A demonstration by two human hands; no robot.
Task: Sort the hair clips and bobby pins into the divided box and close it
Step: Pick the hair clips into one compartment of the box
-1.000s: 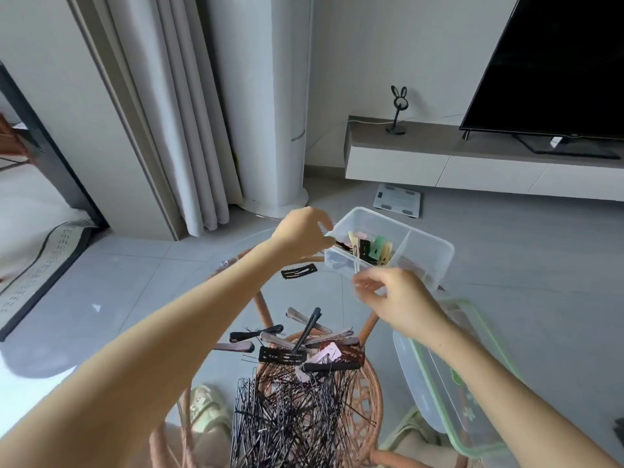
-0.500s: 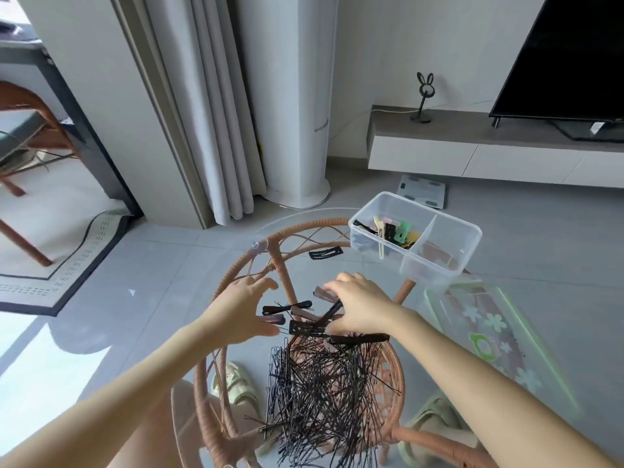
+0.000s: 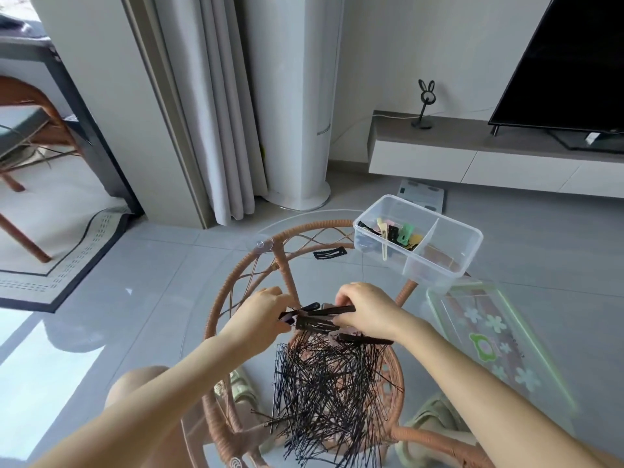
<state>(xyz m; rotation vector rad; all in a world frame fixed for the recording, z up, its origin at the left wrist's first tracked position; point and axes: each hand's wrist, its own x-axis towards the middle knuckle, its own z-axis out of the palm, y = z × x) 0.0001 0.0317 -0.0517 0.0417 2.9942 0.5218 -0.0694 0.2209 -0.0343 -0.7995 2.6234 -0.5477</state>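
Note:
A clear divided box stands at the far right of the glass-topped rattan table. Its left compartment holds several coloured and black hair clips; the right one looks nearly empty. A big heap of black bobby pins lies near me. Just beyond it lie several dark hair clips. My left hand and my right hand are both down on these clips, fingers closed around them. One black snap clip lies alone farther out.
The box's clear lid with a green rim and flower prints lies at the right, below the box. A curtain, a white column unit, a scale and a TV bench with a black TV stand behind. My knee and slippers show through the glass.
Both hands came back from the box to the dark clips by the pin heap and closed on them. The camera tilted down and nearer the table.

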